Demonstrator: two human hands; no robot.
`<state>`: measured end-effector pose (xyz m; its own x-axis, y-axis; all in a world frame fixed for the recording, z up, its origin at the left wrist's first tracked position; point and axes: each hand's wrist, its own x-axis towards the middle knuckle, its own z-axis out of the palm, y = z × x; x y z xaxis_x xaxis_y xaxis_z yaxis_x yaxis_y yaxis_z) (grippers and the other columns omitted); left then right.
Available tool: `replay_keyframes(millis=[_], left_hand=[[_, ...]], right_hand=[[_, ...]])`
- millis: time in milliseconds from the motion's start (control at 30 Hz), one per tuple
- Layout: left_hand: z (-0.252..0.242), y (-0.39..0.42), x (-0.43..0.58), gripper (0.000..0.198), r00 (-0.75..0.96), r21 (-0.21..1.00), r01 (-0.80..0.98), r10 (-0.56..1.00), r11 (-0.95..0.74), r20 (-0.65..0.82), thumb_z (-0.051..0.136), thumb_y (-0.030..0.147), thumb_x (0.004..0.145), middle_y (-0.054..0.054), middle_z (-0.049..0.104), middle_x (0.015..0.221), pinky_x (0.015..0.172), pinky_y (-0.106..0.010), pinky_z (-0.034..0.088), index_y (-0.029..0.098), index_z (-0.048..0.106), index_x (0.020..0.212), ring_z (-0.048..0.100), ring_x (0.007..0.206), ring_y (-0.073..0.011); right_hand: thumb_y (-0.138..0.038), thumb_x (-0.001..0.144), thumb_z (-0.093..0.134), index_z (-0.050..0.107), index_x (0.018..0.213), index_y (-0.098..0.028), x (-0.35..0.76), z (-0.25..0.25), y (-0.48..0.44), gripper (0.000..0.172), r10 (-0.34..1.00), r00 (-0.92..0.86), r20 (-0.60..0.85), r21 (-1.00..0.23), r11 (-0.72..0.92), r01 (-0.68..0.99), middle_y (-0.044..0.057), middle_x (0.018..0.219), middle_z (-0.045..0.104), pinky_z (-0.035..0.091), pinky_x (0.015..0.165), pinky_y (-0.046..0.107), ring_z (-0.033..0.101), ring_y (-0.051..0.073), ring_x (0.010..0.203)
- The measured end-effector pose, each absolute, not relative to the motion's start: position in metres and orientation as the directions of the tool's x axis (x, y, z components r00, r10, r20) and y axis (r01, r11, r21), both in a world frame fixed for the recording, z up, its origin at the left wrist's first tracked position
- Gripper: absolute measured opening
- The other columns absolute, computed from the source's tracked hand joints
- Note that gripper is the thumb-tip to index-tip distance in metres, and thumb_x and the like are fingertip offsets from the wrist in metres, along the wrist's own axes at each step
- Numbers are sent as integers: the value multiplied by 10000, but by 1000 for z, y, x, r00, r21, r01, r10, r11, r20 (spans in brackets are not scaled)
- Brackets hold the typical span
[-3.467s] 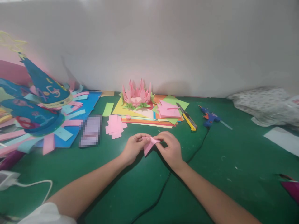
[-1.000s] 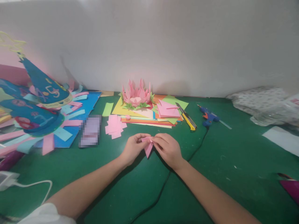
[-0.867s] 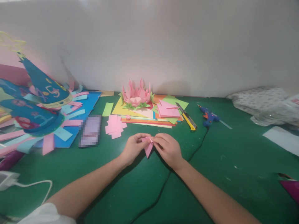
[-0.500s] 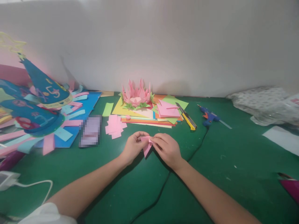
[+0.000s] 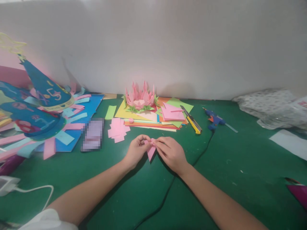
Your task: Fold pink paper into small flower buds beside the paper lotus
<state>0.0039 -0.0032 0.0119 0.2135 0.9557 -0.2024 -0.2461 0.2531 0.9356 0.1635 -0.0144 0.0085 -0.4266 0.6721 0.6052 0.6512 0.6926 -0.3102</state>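
Both my hands meet over the green table point(image 5: 216, 179), pinching a small folded pink paper piece point(image 5: 151, 152) whose point hangs downward. My left hand point(image 5: 136, 150) grips its left upper edge with curled fingers. My right hand point(image 5: 170, 152) pinches the top from the right, thumb and forefinger pressed together. Beyond the hands lies a loose pile of pink paper squares point(image 5: 118, 129). A finished pink paper lotus point(image 5: 140, 99) with green leaves sits on a stack of coloured sheets point(image 5: 153, 119).
A yellow utility knife point(image 5: 193, 121) and a blue glue gun point(image 5: 214, 119) lie at the right of the sheets, its black cord point(image 5: 168, 191) running under my right arm. Blue paper cone hats point(image 5: 40, 95) fill the left. A phone point(image 5: 93, 134) lies nearby; plastic bags point(image 5: 273, 107) far right.
The paper's right flap, spread out 3.5 s ago, has been folded in, leaving a narrower point. My right fingers have slid left onto the top of the piece.
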Motion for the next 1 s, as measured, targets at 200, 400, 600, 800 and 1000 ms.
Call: replay_keyframes(millis=[200,400,600,800,1000], left_hand=[[12,-3,3,313,228,928,-244,947,280,-226,723,220,633,15,609,742,651,-187,432,143,545,879,554,655,-62],[16,-3,4,289,219,919,-253,943,302,-249,714,241,639,18,620,719,635,-191,432,144,555,859,559,633,-67],[19,-4,3,254,212,927,-233,946,293,-246,719,261,630,33,611,674,612,-185,427,150,568,802,550,600,-65],[15,-4,3,311,215,939,-201,948,279,-236,744,276,600,23,612,701,596,-187,432,151,571,828,550,608,-70],[12,-3,2,342,215,941,-189,947,281,-239,739,276,603,16,612,717,609,-195,439,148,570,871,557,620,-77]], right_hand=[[-134,868,467,624,1047,-174,163,8,-13,241,699,-409,587,-332,668,666,87,944,643,468,735,334,556,198,845],[-127,853,499,639,1025,-200,162,7,-14,233,708,-343,618,-422,666,615,71,935,641,476,742,323,562,180,843],[-144,841,529,660,959,-214,160,8,-14,190,726,-245,642,-498,638,587,53,858,644,486,723,310,583,166,811],[-149,844,521,665,930,-221,161,8,-13,182,730,-233,643,-503,631,590,45,838,651,488,710,307,592,166,800],[-149,865,492,649,995,-204,163,9,-13,211,708,-357,609,-411,667,621,63,893,653,474,706,313,571,174,805]])
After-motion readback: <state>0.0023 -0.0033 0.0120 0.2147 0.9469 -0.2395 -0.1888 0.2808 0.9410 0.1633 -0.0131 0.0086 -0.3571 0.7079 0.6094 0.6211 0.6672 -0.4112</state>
